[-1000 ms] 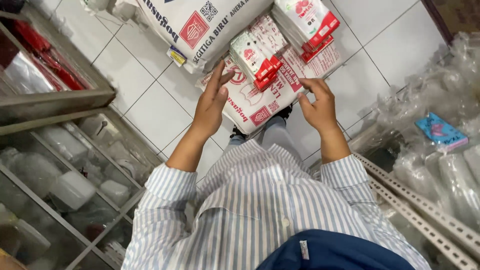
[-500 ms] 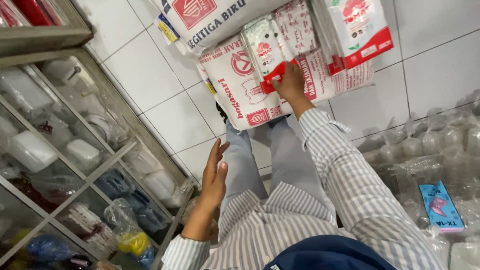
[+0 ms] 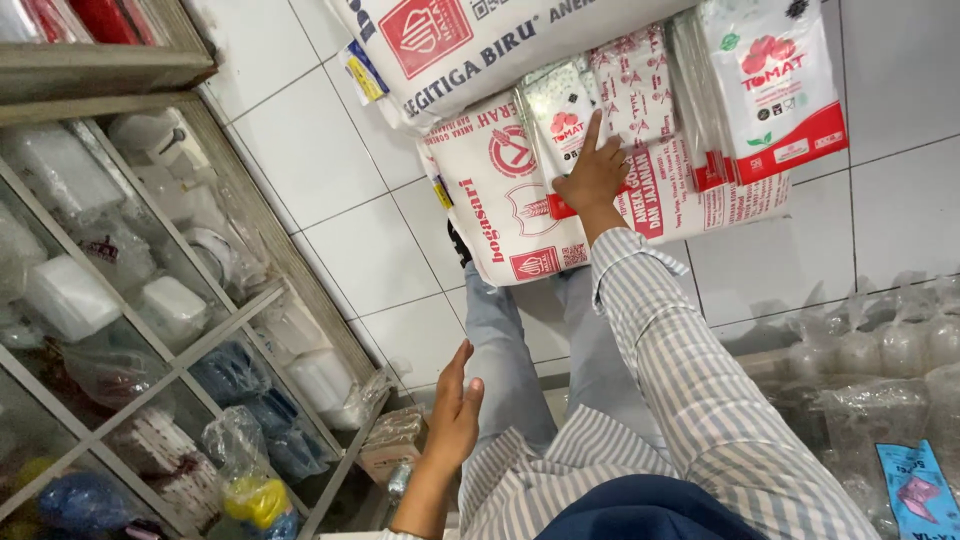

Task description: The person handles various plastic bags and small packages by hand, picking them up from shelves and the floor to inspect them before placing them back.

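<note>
The right hand (image 3: 592, 178) lay flat, fingers spread, on small plastic packets (image 3: 600, 110) stacked atop a flour sack (image 3: 500, 200). The left hand (image 3: 455, 410) hung open and empty, well apart by the thigh.

floor: white tiles (image 3: 330, 170) | left: glass-front shelf cabinet (image 3: 150, 330)

The right hand (image 3: 592, 178) rests flat on a small clear plastic packet with red print (image 3: 562, 130) atop white flour sacks (image 3: 500, 200); the left hand (image 3: 455, 415) hangs open beside the glass shelf cabinet (image 3: 150, 300).

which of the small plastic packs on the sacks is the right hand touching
The right hand rests on the leftmost small pack, the one with the red tomato picture, not the larger green-and-red pack at the far right.
</note>
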